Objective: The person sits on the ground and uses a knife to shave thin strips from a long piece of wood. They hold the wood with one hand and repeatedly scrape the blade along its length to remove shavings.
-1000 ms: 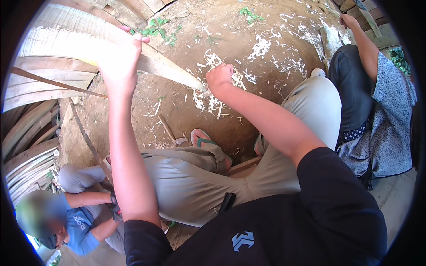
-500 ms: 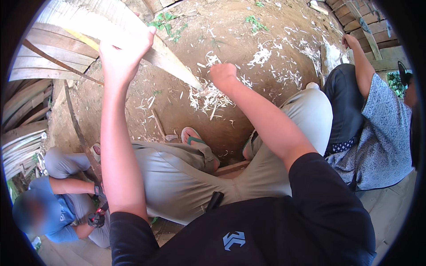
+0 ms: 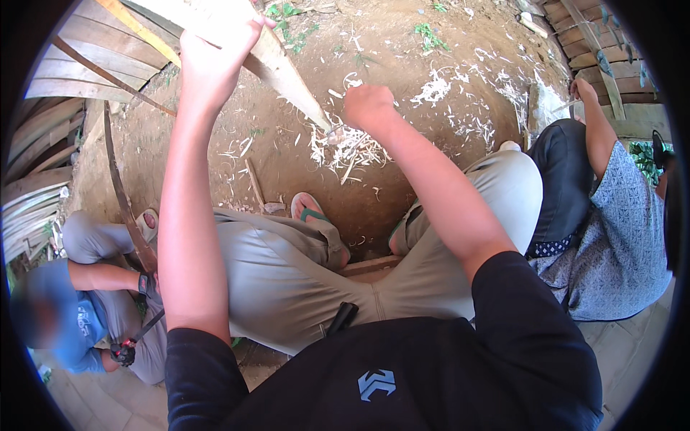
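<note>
My left hand (image 3: pixel 218 63) is closed around a long pale wooden board (image 3: pixel 286 80) with a tapering lower end. The board slants from the upper left down toward a heap of curled wood shavings (image 3: pixel 348 149) on the ground. Just right of its narrow tip is my right hand (image 3: pixel 369 106), closed in a fist with its back toward me. Whatever it grips is hidden behind the fingers. Both my arms reach forward over my spread knees.
At left, a person in blue (image 3: pixel 86 316) with gloves holds a dark long strip (image 3: pixel 123 194) and a thin tool. Another person in patterned grey cloth (image 3: pixel 611 244) sits close on my right. Plank walls (image 3: pixel 93 68) stand at left and upper right; more shavings (image 3: pixel 435 87) litter the dirt.
My left hand and the board have shifted farther up and away. My right hand stays closed beside the tip. The left co-worker's gloved hands have moved apart, and the view has tilted slightly.
</note>
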The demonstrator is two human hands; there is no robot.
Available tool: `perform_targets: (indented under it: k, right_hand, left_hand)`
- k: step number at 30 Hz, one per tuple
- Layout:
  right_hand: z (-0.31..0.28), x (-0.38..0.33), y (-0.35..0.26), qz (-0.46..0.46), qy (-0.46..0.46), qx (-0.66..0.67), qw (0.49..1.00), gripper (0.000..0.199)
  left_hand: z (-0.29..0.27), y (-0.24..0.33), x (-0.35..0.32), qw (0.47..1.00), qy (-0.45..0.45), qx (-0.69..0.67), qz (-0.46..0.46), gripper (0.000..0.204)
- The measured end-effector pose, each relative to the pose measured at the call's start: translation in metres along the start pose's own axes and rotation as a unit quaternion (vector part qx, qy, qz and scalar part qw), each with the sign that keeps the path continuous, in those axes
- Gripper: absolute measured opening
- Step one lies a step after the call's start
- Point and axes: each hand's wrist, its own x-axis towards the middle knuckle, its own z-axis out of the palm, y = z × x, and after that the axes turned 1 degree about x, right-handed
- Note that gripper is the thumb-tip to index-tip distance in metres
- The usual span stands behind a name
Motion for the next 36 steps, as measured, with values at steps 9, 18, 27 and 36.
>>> perform_targets:
  k: [9,18,27,36]
  right_hand:
    - [-0.002,-0.006,-0.009,0.011,-0.042,0.009,0.999,0.03]
    - [0.031,0.002,-0.005,-0.01,-0.03,-0.002,0.999,0.025]
    - [0.016,0.015,0.017,-0.016,-0.014,0.01,1.0,0.03]
    - [0.017,0.021,0.02,-0.02,-0.005,0.012,1.0,0.029]
  left_hand:
    - [0.01,0.003,-0.006,0.992,0.081,0.098,0.004,0.063]
    - [0.007,-0.003,-0.001,0.986,0.09,0.14,0.033,0.058]
    - [0.004,0.001,0.005,0.992,0.04,0.1,0.059,0.026]
    - [-0.003,-0.033,0.01,0.983,0.104,0.127,0.086,0.034]
